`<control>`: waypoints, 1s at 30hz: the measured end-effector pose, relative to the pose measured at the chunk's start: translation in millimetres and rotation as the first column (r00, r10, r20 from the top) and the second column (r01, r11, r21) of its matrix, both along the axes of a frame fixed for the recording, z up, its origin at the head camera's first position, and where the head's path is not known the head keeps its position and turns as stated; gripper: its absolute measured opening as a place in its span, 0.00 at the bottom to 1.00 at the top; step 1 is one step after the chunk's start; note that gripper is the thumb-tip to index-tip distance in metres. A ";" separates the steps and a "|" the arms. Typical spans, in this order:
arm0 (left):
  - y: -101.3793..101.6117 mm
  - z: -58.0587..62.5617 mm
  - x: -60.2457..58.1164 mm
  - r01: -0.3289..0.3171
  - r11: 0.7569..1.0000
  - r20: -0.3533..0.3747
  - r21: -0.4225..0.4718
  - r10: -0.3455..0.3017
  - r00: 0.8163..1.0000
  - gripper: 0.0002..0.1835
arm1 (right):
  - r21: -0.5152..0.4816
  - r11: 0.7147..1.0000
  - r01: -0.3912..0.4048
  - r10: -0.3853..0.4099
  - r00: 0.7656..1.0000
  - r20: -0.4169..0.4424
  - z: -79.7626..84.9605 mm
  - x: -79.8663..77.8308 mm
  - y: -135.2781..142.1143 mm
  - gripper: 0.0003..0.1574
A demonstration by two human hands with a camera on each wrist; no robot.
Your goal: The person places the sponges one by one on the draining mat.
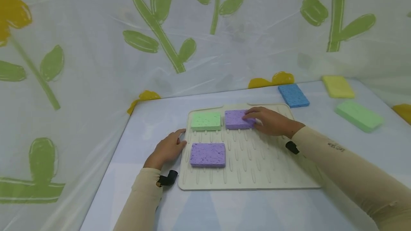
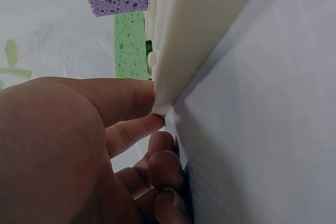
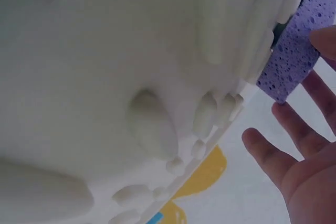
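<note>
A cream ridged drying mat (image 1: 205, 181) lies on the table. On its back part, my right hand (image 1: 271, 121) holds a purple sponge (image 1: 233, 119) by its right end, the thumb on the near side. The right wrist view shows that sponge (image 3: 296, 51) between thumb and fingers, two fingers spread below it. Left of it sits a green sponge (image 1: 206, 121); another purple sponge (image 1: 208, 155) lies nearer the front. My left hand (image 1: 167, 149) touches the mat's left edge. In the left wrist view its thumb and forefinger reach the mat's rim (image 2: 181, 40), other fingers bent at the table.
Off the mat, toward the back right, lie a blue sponge (image 1: 293, 95), a yellow sponge (image 1: 338, 86) and a light green sponge (image 1: 359, 115). A flower-printed sheet (image 1: 224, 56) hangs behind the white table (image 1: 151, 117).
</note>
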State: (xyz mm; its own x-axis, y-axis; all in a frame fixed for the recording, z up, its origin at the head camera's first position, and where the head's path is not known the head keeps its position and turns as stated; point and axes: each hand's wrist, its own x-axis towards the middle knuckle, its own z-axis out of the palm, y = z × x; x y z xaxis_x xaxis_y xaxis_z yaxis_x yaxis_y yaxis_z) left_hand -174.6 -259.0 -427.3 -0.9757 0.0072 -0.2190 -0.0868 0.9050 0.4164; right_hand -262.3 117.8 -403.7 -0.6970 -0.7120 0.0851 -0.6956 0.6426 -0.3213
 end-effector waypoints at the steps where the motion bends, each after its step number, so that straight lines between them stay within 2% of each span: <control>1: 0.3 -0.3 -0.4 0.000 1.000 0.000 0.000 0.000 1.000 0.30 | -0.003 1.000 -0.006 0.006 1.000 -0.013 -0.3 -0.3 1.7 0.25; 6: 2.7 -2.2 -0.7 0.004 1.000 0.006 -0.014 -0.003 1.000 0.30 | -0.016 1.000 -0.020 0.019 0.996 -0.083 -2.3 0.1 13.2 0.23; 14: 0.7 -1.1 -1.0 0.009 1.000 -0.003 -0.015 -0.009 1.000 0.30 | -0.026 0.999 0.039 -0.043 0.985 -0.166 1.7 12.9 33.2 0.21; 23: 1.0 1.6 -2.2 0.008 1.000 0.004 -0.006 -0.008 1.000 0.30 | -0.147 0.985 0.090 -0.121 0.968 -0.219 6.2 32.2 68.1 0.21; 30: 2.0 2.5 0.8 0.008 1.000 0.012 0.002 -0.008 1.000 0.30 | -0.223 0.970 0.099 -0.156 0.954 -0.257 11.9 43.9 85.3 0.21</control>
